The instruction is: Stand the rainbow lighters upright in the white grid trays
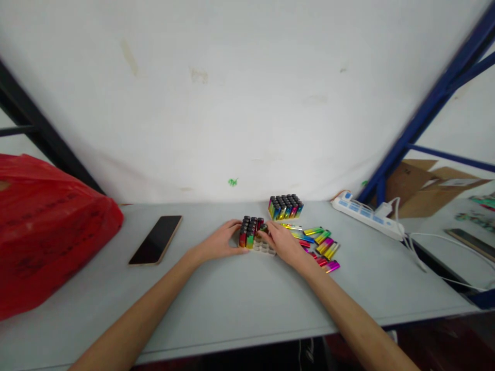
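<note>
A clear tray (pixel 264 247) stands near the middle of the table, its left part filled with upright colourful lighters (pixel 246 238) with black tops. My left hand (pixel 222 241) is curved round the tray's left side, thumb at the front and fingers behind, gripping it. At the tray's right part, my right hand (pixel 281 241) pinches a dark-topped lighter (pixel 263 228) over the pockets. Several pockets at the front right hold nothing. Loose shiny lighters (pixel 323 237) lie scattered just right of my right hand. Behind them stands a full block of upright lighters (pixel 286 207).
A black phone (pixel 156 240) lies on the grey table (pixel 232 309) at the left, beside a red plastic bag (pixel 50 232). At the right are a white power strip (pixel 367 215) with cables, a blue frame post and a cardboard box (pixel 421 188). A white wall rises behind.
</note>
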{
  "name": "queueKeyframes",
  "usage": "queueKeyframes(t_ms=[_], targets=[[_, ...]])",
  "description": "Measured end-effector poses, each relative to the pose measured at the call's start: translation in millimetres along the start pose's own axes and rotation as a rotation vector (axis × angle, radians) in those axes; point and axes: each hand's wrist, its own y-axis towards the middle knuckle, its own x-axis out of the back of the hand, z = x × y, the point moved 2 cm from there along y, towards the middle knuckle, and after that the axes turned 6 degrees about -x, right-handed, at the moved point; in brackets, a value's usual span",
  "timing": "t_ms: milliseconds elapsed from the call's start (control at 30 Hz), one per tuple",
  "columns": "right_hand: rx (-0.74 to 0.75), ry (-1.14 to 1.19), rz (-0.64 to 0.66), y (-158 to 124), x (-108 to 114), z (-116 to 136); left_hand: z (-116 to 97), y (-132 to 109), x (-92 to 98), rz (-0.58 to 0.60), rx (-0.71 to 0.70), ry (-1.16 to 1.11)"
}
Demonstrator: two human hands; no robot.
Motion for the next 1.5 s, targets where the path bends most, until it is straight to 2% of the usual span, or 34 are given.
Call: queueKeyframes(t_ms=[233, 400, 467, 533, 667, 733, 833, 967, 1067, 1200, 1367, 1500], targets=[[-0.14, -0.131, 0.143, 2, 19, 19, 5, -1, -0.9, 0.009, 0.029, 0.011], [-0.181, -0.132, 0.15, 0, 25, 12, 4, -2, 0.4, 0.003, 0.037, 0.005], [-0.144, -0.056, 0.13, -3, 29, -4, 3, -2, 0.8, 0.003, 0.044, 0.002], [-0.132, 0.004, 0.025, -7, 37, -28, 2, -2, 1.3, -0.004, 0.048, 0.0], [-0.221, -0.016, -0.206, -19, 58, -92, 0, -1, 1.7, -0.008, 0.041, 0.008], [-0.239, -0.017, -0.209, -24, 64, -118, 0, -1, 1.6, -0.005, 0.038, 0.015], [-0.215, 0.016, -0.099, -25, 62, -134, 1, -1, 1.0, -0.003, 0.035, 0.027], [-0.223, 0.017, 0.055, -18, 49, -127, 3, -1, -0.1, -0.001, 0.024, 0.023], [-0.258, 0.042, 0.072, -15, 45, -121, 2, -1, 0.0, 0.002, 0.04, 0.021], [-0.271, 0.236, -0.059, -16, 51, -116, 0, 0, 1.6, -0.003, 0.054, 0.015], [-0.312, 0.643, -0.298, -11, 58, -97, -1, 1, 2.8, 0.01, 0.059, 0.002], [-0.33, 0.926, -0.321, -4, 51, -68, 0, 1, 3.0, -0.001, 0.054, 0.001]])
